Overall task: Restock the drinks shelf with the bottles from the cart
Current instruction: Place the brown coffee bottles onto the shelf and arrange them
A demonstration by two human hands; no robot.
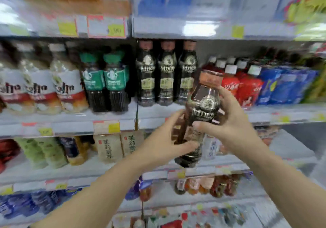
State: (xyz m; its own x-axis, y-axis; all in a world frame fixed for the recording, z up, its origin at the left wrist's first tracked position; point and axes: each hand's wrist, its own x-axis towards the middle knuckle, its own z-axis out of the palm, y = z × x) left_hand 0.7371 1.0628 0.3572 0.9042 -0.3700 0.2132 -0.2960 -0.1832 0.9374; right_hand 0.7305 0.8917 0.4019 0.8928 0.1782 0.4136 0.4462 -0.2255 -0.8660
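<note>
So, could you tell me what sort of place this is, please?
Most likely a supermarket drinks aisle: tiered shelves with rows of bottled drinks, price tags along the edges, and hands holding a bottle.

I can barely read a yellow price tag point(115, 30) on the upper shelf edge: "9.90", I think; bottle labels stay too blurred.

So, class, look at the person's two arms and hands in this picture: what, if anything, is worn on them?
Nothing is worn that the head view shows. The left hand and right hand are bare: no gloves, and no rings to be seen on the fingers, though the picture is blurred. Both forearms are uncovered to the frame's edge, with no sleeves, watch or wristband.
</note>
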